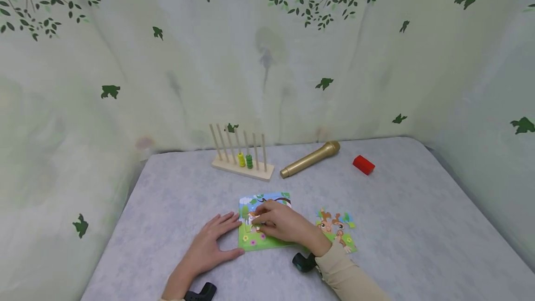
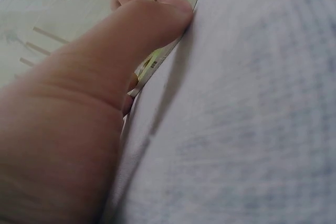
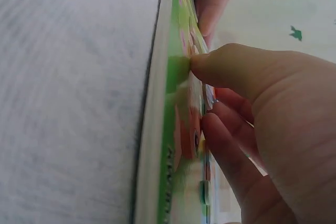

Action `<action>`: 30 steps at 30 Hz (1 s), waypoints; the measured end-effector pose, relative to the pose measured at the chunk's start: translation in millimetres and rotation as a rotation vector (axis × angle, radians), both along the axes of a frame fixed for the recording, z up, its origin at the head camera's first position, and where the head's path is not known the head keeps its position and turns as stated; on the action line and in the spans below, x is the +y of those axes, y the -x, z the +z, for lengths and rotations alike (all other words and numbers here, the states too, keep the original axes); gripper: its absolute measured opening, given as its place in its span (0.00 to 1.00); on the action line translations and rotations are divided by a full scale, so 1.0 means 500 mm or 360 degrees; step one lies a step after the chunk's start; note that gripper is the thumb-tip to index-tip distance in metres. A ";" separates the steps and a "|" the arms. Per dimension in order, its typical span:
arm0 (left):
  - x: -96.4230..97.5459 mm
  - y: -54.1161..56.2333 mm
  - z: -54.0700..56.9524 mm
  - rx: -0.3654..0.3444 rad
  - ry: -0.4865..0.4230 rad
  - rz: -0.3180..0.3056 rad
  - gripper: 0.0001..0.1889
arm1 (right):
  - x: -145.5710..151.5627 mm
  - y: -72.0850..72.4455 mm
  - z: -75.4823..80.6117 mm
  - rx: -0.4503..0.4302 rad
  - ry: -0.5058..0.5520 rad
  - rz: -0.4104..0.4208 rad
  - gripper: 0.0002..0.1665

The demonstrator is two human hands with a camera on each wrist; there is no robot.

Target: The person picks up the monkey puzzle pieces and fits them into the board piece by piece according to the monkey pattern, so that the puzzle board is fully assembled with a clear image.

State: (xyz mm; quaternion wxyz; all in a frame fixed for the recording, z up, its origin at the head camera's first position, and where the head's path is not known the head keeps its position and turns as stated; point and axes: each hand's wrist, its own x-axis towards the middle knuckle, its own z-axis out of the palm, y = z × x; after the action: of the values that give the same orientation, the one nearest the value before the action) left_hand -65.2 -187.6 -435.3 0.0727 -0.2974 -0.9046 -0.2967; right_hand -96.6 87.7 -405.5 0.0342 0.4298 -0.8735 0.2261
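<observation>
- Left hand (image 1: 209, 247) grips nothing: its fingers are spread, nearly straight, with fingertips at the left edge of the puzzle board (image 1: 267, 245) and the thumb at its near corner, seemingly steadying it.
- Puzzle board: flat on the table (image 1: 418, 245), its printed picture pointing sky end to the far side and grass end to the near side; with a slanted view and a hand across it, its long axis cannot be told.
- Right hand (image 1: 282, 221) reaches over the board, thumb and fingertips nearly closed, pinching what looks like a thin puzzle piece (image 3: 209, 97) at the board's left half; too little shows to tell its direction or long axis.
- Setting this piece looks like the step in hand; the next move probably calls for matching its outline, then pressing it level.
- Loose pieces (image 1: 340, 234) lie on the table right of the board, past the right wrist, not yet placed.
</observation>
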 end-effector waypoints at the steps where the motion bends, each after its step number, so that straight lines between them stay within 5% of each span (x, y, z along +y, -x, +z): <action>1: 0.000 0.001 0.002 -0.0010 0.0001 0.0005 0.37 | -0.002 0.002 -0.001 0.0014 -0.0002 -0.0001 0.14; 9: -0.002 -0.001 0.009 -0.0122 0.0025 0.0026 0.37 | -0.017 -0.005 -0.003 -0.0063 0.0009 -0.0098 0.16; 30: -0.002 0.001 0.002 -0.0057 0.0021 0.0037 0.36 | -0.029 -0.016 0.004 0.0001 -0.0063 -0.0165 0.16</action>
State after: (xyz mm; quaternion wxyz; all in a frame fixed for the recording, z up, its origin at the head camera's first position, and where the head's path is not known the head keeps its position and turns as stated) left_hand -65.8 -188.7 -434.1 0.0580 -0.2821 -0.9110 -0.2952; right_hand -88.7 72.9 -403.6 0.0377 0.3848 -0.8988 0.2067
